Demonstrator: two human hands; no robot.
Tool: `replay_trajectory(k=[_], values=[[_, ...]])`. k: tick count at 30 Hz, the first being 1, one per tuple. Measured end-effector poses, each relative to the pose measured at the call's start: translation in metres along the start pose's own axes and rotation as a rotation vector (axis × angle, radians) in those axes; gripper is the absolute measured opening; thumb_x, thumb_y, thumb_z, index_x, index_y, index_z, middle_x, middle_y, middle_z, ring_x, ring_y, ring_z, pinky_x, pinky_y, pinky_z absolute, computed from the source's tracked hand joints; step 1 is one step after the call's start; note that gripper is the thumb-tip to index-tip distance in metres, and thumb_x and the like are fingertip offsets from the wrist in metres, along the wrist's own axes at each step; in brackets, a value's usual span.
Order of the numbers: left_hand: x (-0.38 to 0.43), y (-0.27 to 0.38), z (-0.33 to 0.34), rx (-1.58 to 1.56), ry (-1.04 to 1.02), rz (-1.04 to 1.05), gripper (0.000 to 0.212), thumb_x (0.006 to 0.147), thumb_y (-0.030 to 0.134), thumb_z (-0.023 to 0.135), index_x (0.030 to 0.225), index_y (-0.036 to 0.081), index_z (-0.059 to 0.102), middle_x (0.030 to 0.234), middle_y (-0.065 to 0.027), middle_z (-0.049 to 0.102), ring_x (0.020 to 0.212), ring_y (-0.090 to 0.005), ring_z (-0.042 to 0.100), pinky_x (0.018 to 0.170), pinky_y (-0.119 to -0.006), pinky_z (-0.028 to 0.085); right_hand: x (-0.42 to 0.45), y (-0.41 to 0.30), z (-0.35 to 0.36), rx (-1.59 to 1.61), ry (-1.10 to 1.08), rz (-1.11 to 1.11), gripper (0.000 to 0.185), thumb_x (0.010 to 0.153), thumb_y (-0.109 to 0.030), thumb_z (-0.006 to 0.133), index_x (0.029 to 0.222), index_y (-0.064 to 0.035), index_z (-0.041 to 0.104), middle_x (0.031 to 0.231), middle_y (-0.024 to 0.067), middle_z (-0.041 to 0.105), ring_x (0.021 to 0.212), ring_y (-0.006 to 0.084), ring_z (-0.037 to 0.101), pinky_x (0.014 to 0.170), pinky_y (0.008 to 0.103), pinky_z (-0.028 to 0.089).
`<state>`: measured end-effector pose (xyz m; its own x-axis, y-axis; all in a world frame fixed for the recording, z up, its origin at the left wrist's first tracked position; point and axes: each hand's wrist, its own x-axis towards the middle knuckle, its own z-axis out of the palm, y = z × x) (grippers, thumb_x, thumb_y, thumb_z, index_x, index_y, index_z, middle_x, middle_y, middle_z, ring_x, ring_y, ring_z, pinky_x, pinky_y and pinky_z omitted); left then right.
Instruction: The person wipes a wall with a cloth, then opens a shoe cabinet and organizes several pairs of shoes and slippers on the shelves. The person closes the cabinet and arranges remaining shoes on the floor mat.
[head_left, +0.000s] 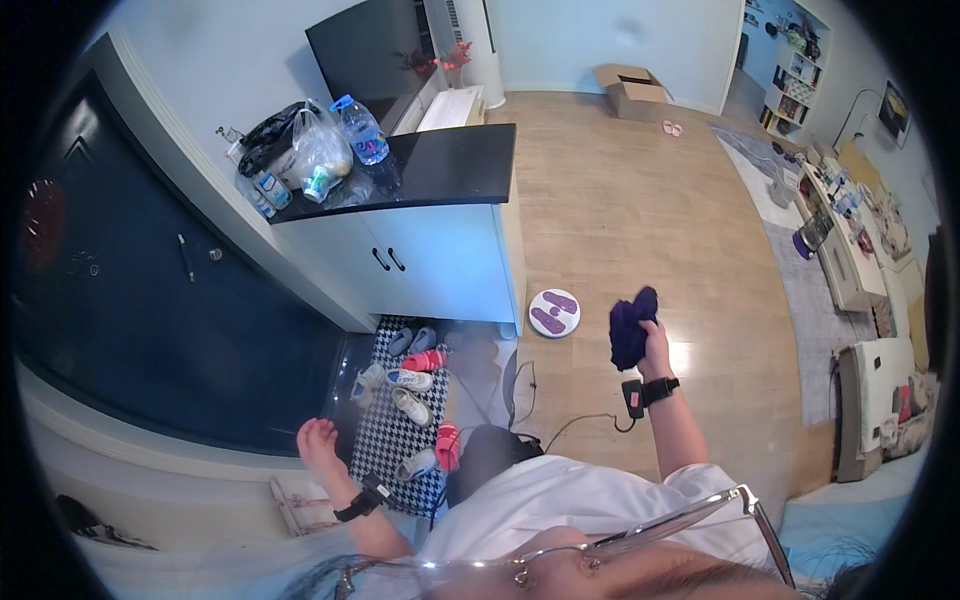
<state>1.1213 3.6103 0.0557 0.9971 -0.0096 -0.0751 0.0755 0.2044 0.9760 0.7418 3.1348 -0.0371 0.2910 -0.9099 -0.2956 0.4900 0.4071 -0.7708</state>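
Bunched dark purple cloth (628, 334) hangs from my right hand (655, 346), which grips it over the wooden floor (600, 195). A black strap with a small cabled device (634, 399) circles that wrist. My left hand (318, 444) is raised near the dark door (165, 300), with fingers slightly curled and nothing visible in it. Below and right of it lies a black-and-white houndstooth mat (365, 442) bearing several shoes, among them white sneakers (411, 406) and red slippers (448, 445).
A white cabinet (442, 259) with a black top stands ahead, holding plastic bags (319, 142) and a large water bottle (361, 131). Beside it on the floor is a round white-and-purple twist board (554, 313). A cardboard box (636, 97) sits far back; a cluttered table (844, 255) stands right.
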Motion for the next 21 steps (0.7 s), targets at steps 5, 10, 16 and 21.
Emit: replay_trajectory(k=[5, 10, 16, 21], values=[[0.062, -0.036, 0.035, 0.009, 0.032, -0.074, 0.021, 0.087, 0.014, 0.058, 0.105, 0.006, 0.055, 0.091, -0.0079, 0.062, 0.082, -0.0187, 0.060, 0.071, -0.030, 0.048, 0.058, -0.007, 0.118, -0.296, -0.128, -0.148, 0.051, 0.080, -0.005, 0.059, 0.127, 0.0040, 0.043, 0.114, 0.0133, 0.057, 0.104, 0.0214, 0.055, 0.088, 0.0308, 0.045], [0.125, -0.039, 0.057, 0.024, 0.083, -0.107, 0.018, 0.088, 0.015, 0.056, 0.103, 0.005, 0.054, 0.091, -0.0091, 0.060, 0.084, -0.0196, 0.059, 0.075, -0.030, 0.046, 0.102, -0.022, 0.258, -0.644, -0.231, -0.611, 0.046, 0.078, -0.006, 0.062, 0.122, -0.0014, 0.050, 0.118, 0.0116, 0.055, 0.109, 0.0216, 0.052, 0.094, 0.0318, 0.041], [0.179, -0.045, 0.057, 0.084, 0.119, -0.121, 0.017, 0.088, 0.015, 0.056, 0.102, 0.005, 0.054, 0.089, -0.0069, 0.060, 0.082, -0.0167, 0.059, 0.073, -0.028, 0.046, 0.155, -0.020, 0.400, -0.995, -0.354, -1.148, 0.043, 0.077, -0.001, 0.062, 0.118, -0.0088, 0.054, 0.113, 0.0141, 0.052, 0.109, 0.0297, 0.050, 0.096, 0.0341, 0.038], [0.186, -0.059, 0.039, 0.143, 0.245, -0.170, 0.018, 0.089, 0.016, 0.055, 0.103, 0.006, 0.055, 0.089, -0.0064, 0.061, 0.082, -0.0161, 0.059, 0.073, -0.027, 0.047, 0.241, 0.026, 0.436, -1.350, -0.471, -1.032, 0.043, 0.074, -0.006, 0.062, 0.115, -0.0168, 0.057, 0.110, 0.0207, 0.052, 0.103, 0.0392, 0.051, 0.091, 0.0404, 0.043]])
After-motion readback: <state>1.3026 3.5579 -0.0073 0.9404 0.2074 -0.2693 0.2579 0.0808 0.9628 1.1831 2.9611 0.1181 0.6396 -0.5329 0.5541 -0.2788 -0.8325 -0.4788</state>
